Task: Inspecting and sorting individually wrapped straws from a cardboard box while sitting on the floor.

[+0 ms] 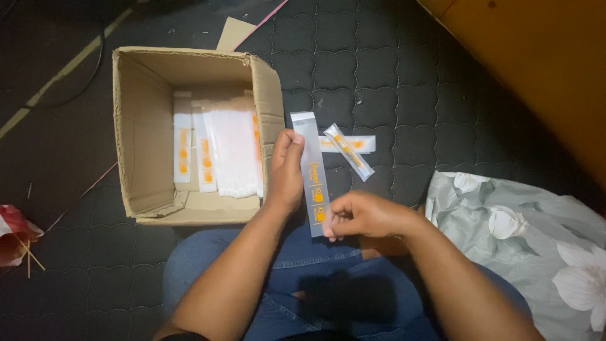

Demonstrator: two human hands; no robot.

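Note:
My left hand (pixel 287 170) and my right hand (pixel 366 215) hold one long clear plastic sleeve (pixel 312 167) with orange print, upright between them above my lap. The left thumb presses its left edge; the right fingertips pinch its lower end. An open cardboard box (pixel 142 126) sits just left of my left hand, with stacks of the same sleeves (pixel 221 151) lying inside. On the dark padded mat beyond the held sleeve lie two more sleeves (pixel 348 151), crossed over each other.
A grey cloth with white flowers (pixel 524 240) lies at the right. An orange-brown wooden surface (pixel 549 63) fills the upper right corner. A red and white wrapper with thin sticks (pixel 16 237) lies at the left edge. My jeans-clad legs (pixel 303 284) are below.

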